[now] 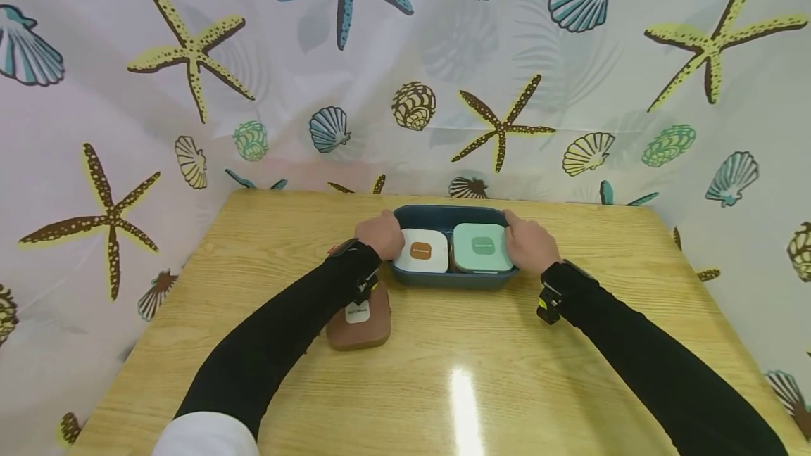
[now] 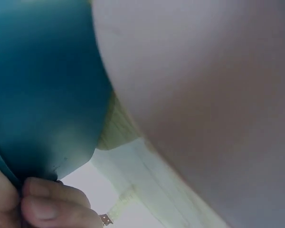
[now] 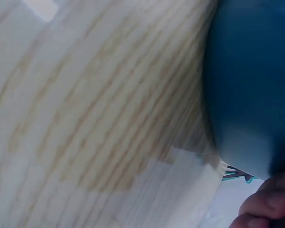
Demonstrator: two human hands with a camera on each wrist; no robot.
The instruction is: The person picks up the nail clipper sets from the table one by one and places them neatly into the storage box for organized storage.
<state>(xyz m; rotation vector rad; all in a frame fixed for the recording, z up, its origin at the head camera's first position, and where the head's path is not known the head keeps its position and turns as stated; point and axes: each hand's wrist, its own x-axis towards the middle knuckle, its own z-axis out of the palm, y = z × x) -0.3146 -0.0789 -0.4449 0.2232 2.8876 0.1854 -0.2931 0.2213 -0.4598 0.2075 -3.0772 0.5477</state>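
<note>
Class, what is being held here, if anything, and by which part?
The blue bin, by its rim: left hand at the left end, right hand at the right.

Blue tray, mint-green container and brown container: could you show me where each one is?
Blue tray [image 1: 453,280]: head view, on its near wall.
Mint-green container [image 1: 483,246]: head view, on its top.
Brown container [image 1: 372,326]: head view, on its top.

Site: curtained-off table booth; wider room type cannot be told. Starfish-and-seashell printed curtain [image 1: 285,76] hangs behind the wood-grain table [image 1: 380,400] and along both its sides.
</note>
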